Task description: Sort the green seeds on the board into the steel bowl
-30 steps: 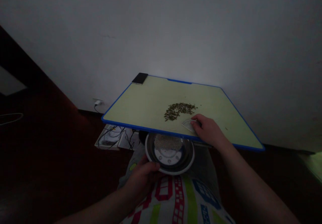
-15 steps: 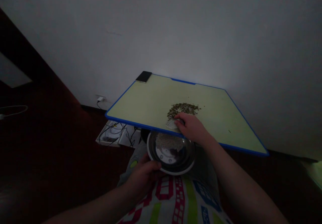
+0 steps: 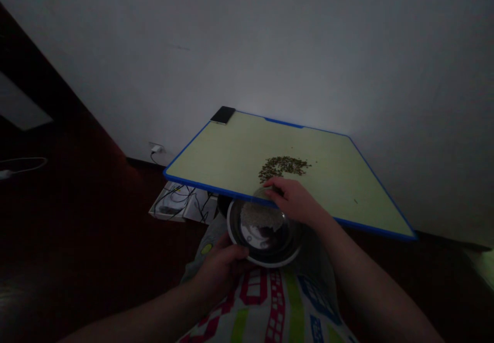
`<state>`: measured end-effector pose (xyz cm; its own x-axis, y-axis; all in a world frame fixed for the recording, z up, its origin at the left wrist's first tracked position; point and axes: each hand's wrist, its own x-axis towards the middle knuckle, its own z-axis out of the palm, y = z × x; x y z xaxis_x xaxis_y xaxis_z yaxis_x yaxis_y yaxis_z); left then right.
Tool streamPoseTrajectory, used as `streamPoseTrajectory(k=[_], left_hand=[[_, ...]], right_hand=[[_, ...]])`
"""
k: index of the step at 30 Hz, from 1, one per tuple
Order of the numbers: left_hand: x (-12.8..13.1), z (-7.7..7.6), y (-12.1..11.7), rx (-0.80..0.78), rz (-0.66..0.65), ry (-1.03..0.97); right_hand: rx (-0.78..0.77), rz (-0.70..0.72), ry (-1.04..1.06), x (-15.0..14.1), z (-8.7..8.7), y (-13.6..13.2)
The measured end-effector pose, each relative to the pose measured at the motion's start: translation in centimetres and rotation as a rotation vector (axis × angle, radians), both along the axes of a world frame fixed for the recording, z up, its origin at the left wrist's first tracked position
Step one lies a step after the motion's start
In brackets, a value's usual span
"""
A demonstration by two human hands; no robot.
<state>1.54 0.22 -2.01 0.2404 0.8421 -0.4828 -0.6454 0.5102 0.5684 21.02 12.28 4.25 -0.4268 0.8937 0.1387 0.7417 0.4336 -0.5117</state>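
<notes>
My left hand (image 3: 219, 266) grips the rim of a round steel bowl (image 3: 266, 248) from below, on my lap. A heap of pale grains (image 3: 259, 216) lies inside the bowl. My right hand (image 3: 293, 200) rests at the near blue edge of a pale green board (image 3: 224, 152), pinching a small translucent plastic scraper (image 3: 262, 193) above the bowl. A patch of small dark seeds (image 3: 283, 167) lies on the board just beyond my fingers. The scraper is partly hidden by my fingers.
A black phone (image 3: 223, 115) lies on the board's far corner. Below the board's left side stands a white box (image 3: 173, 204) tangled with black cables. A charger (image 3: 156, 149) sits in a wall socket. Patterned cloth (image 3: 266, 302) covers my lap.
My right hand has slid left along the board's near edge with the scraper, and now sits over the bowl. The seed patch looks more compact.
</notes>
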Motion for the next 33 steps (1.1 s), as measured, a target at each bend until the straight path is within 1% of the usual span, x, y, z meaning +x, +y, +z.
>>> streamPoseTrajectory(k=[3, 6, 11, 14, 16, 18, 23, 26, 30, 33], left_hand=[[0.0, 0.3, 0.0, -0.02, 0.011, 0.023], [0.0, 0.7, 0.0, -0.035, 0.011, 0.051], [0.0, 1.2, 0.1, -0.017, -0.026, 0.065], [0.3, 1.3, 0.5, -0.011, -0.09, 0.103], [0.8, 1.2, 1.1, -0.01, -0.145, 0.145], [1.6, 1.0, 1.9, -0.01, -0.199, 0.166], [4.1, -0.1, 3.5, 0.018, -0.305, 0.141], [5.6, -0.9, 4.2, 0.01, -0.411, 0.12], [7.6, -2.3, 5.0, -0.021, -0.513, 0.106], [9.2, -3.6, 5.5, -0.04, -0.564, 0.116]], right_hand=[[0.02, 0.044, -0.002, 0.2, 0.0, -0.9], [0.0, 0.049, 0.032, 1.3, 0.1, -1.5], [-0.063, -0.11, 0.147, 5.0, 0.1, -1.8], [-0.045, -0.215, 0.216, 7.2, -0.3, -1.8], [-0.058, -0.252, 0.27, 8.4, -0.5, -1.7], [-0.09, -0.273, 0.324, 9.4, -0.6, -1.6], [-0.206, -0.324, 0.483, 11.7, -0.8, -0.8], [-0.257, -0.36, 0.613, 12.7, -1.1, -0.2], [-0.269, -0.372, 0.765, 13.2, -1.6, 0.2], [-0.251, -0.382, 0.82, 13.1, -1.8, 0.4]])
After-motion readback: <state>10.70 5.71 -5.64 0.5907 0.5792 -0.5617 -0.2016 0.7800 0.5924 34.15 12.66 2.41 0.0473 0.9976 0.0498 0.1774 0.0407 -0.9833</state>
